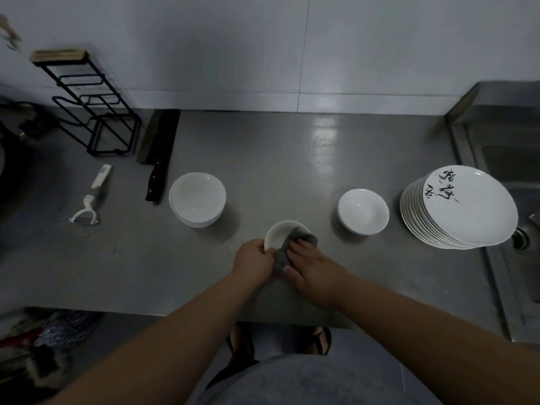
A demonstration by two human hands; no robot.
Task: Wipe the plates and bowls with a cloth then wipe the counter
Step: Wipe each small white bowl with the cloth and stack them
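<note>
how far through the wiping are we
Midway at best. The left hand grips a small bowl while the right hand presses the grey cloth into it. Whether the bowl stack on the left or the bowls on the right are wiped cannot be told. The plate stack and the counter seem left.
</note>
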